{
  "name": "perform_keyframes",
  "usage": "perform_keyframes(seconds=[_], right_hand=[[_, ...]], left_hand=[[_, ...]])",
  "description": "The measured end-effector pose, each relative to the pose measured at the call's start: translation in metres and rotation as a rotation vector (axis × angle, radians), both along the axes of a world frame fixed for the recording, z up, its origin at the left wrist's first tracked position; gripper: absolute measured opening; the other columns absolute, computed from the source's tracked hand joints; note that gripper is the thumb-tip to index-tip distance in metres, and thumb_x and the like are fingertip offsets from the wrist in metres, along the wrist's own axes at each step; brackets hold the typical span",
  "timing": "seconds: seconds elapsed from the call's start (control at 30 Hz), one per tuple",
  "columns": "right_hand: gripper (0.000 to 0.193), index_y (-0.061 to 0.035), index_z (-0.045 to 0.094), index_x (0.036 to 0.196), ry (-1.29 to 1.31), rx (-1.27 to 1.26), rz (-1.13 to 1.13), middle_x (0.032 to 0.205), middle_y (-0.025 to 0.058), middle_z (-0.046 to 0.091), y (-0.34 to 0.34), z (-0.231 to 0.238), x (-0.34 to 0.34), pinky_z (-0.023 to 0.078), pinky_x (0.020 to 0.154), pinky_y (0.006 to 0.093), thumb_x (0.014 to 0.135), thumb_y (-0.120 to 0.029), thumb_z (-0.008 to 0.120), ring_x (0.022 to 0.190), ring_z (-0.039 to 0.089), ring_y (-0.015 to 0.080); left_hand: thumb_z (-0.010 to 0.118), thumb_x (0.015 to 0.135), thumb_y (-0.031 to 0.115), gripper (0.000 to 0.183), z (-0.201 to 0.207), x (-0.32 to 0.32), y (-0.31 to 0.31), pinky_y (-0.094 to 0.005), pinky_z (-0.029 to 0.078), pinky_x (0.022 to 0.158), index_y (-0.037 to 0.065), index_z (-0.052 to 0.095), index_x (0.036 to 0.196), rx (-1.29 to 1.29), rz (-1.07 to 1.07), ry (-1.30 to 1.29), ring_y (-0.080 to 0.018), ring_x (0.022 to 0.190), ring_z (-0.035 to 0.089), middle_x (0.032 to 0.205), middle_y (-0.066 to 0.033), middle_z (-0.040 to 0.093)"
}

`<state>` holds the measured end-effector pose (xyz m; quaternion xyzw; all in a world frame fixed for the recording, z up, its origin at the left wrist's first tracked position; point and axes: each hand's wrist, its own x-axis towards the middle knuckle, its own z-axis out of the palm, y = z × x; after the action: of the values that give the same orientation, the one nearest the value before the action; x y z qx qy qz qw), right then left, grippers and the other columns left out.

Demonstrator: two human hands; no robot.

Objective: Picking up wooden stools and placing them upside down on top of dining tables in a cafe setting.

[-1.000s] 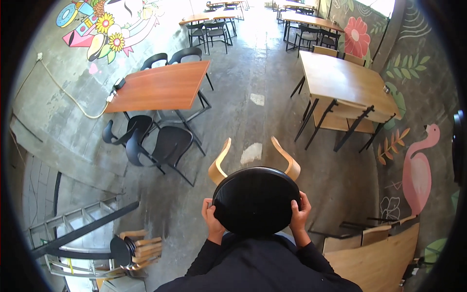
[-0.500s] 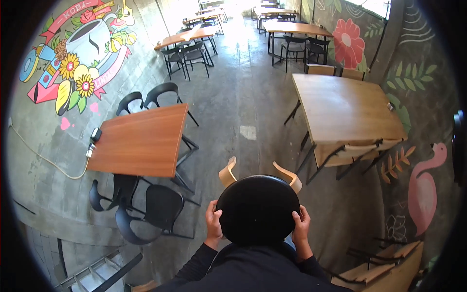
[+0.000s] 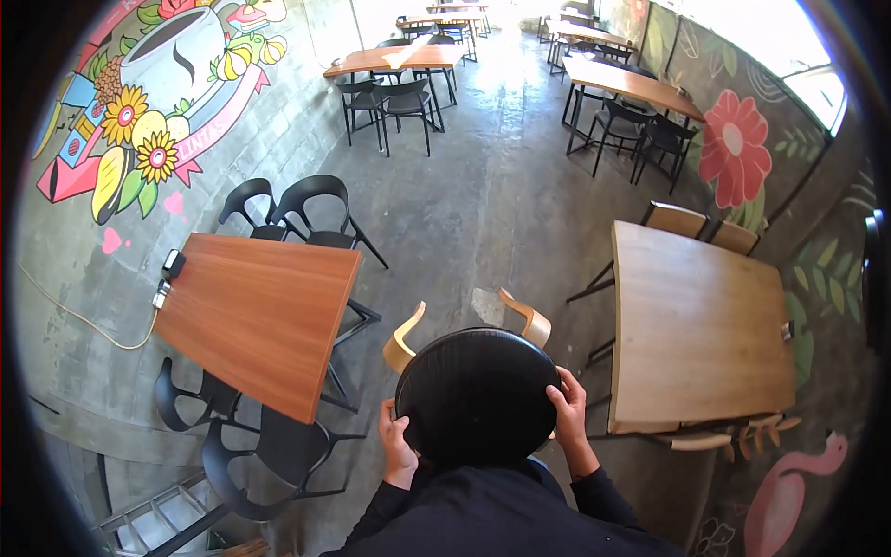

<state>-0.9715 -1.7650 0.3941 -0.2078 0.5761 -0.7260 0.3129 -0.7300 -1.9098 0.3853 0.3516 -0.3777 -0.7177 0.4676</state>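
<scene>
Between my hands, close against my body, is a stool with a round black seat (image 3: 478, 395). Its curved light-wood legs (image 3: 400, 345) stick out on the far side, with their ends toward the aisle. My left hand (image 3: 398, 441) grips the seat's left edge, thumb on top. On the opposite edge my right hand (image 3: 568, 408) is closed the same way, a little farther forward. The fingers under the rim are mostly hidden, as is the rest of the stool below the seat.
A red-brown table (image 3: 264, 311) with black chairs (image 3: 292, 450) stands at left by the painted wall. At right is a light-wood table (image 3: 701, 325) with wooden chairs. Farther tables (image 3: 399, 59) line both sides of a concrete aisle (image 3: 464, 223). A ladder (image 3: 167, 520) lies at lower left.
I have moved forward along the aisle with the stool held. Both near tables now sit closer to me, and the view has turned slightly left. My grip stays the same.
</scene>
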Motion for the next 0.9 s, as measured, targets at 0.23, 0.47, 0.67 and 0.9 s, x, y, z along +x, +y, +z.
perform_keyframes(seconds=[0.23, 0.47, 0.67, 0.9], right_hand=[[0.040, 0.0056, 0.053, 0.126, -0.044, -0.040, -0.145, 0.109, 0.0092, 0.065, -0.131, 0.002, -0.111, 0.046, 0.089, 0.0245, 0.088, -0.006, 0.057, 0.098, 0.062, 0.0139], [0.039, 0.0069, 0.055, 0.122, -0.030, -0.046, -0.376, 0.106, 0.0098, 0.066, -0.233, 0.012, -0.205, 0.046, 0.089, 0.0253, 0.086, -0.007, 0.055, 0.096, 0.061, 0.0137], [0.038, 0.0054, 0.056, 0.120, -0.093, -0.077, -0.503, 0.103, 0.0086, 0.066, -0.294, -0.018, -0.296, 0.046, 0.086, 0.0242, 0.084, -0.010, 0.054, 0.094, 0.061, 0.0126], [0.013, -0.0018, 0.053, 0.091, -0.023, -0.042, -0.276, 0.080, -0.0007, 0.055, -0.406, -0.032, -0.477, 0.038, 0.067, 0.0206, 0.082, -0.011, 0.056, 0.074, 0.049, 0.0056]], left_hand=[[0.049, 0.080, 0.014, 0.028, -0.007, -0.123, -0.159, -0.0246, 0.044, 0.081, 0.003, 0.049, 0.106, -0.045, -0.137, -0.071, -0.0121, 0.087, 0.056, 0.094, -0.0066, 0.060], [0.051, 0.077, 0.022, 0.025, 0.007, -0.260, -0.316, -0.0229, 0.042, 0.072, 0.006, 0.046, 0.095, -0.213, -0.392, -0.186, -0.0097, 0.079, 0.051, 0.086, -0.0026, 0.053], [0.051, 0.077, 0.022, 0.024, -0.003, -0.389, -0.405, -0.0222, 0.041, 0.068, 0.006, 0.045, 0.094, -0.238, -0.518, -0.147, -0.0077, 0.075, 0.050, 0.082, -0.0018, 0.053], [0.052, 0.078, 0.021, 0.022, -0.005, -0.532, -0.498, -0.0227, 0.038, 0.067, 0.004, 0.047, 0.092, -0.265, -0.329, -0.162, -0.0071, 0.073, 0.045, 0.078, -0.0002, 0.049]])
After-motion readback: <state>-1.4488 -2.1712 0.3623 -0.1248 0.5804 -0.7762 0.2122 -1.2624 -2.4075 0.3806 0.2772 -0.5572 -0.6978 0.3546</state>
